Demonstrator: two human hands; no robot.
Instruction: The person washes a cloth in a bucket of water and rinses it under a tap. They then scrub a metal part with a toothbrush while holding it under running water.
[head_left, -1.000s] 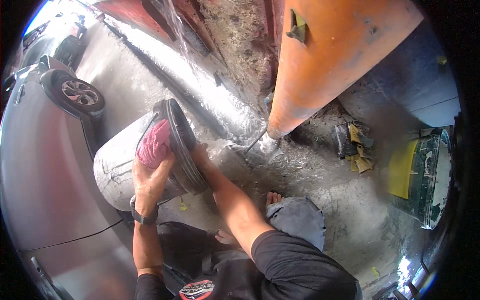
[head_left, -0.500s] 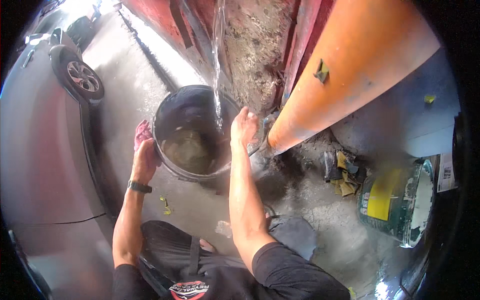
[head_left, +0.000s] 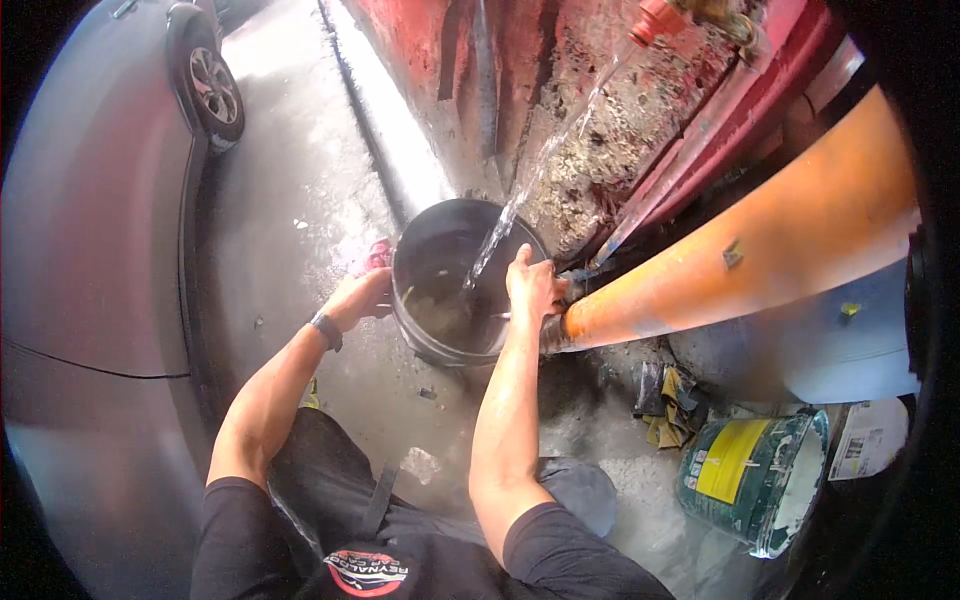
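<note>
A black bucket [head_left: 416, 335] stands on the wet floor with murky water [head_left: 440, 312] in its bottom. A clear stream of water [head_left: 545, 155] falls into it at a slant from a reddish-orange tap outlet [head_left: 657, 20]. My left hand [head_left: 358, 298] is against the bucket's left side, closed on a wet pink cloth [head_left: 378, 254]; some of its fingertips are hidden. On the right rim, my right hand [head_left: 532, 286] grips the bucket, thumb along the top edge and fingers over the outer side.
Close on the left stands a grey car [head_left: 100, 270]. A thick orange pipe [head_left: 740, 250] slants away right of the bucket, beside a stained red wall [head_left: 410, 60]. A green paint pail [head_left: 740, 475] lies on its side near crumpled scraps [head_left: 668, 405].
The view has shifted, bringing the tap outlet into sight. My right hand has gone from bent fingers at the rim to a grip with the thumb on top. Water keeps running into the bucket.
</note>
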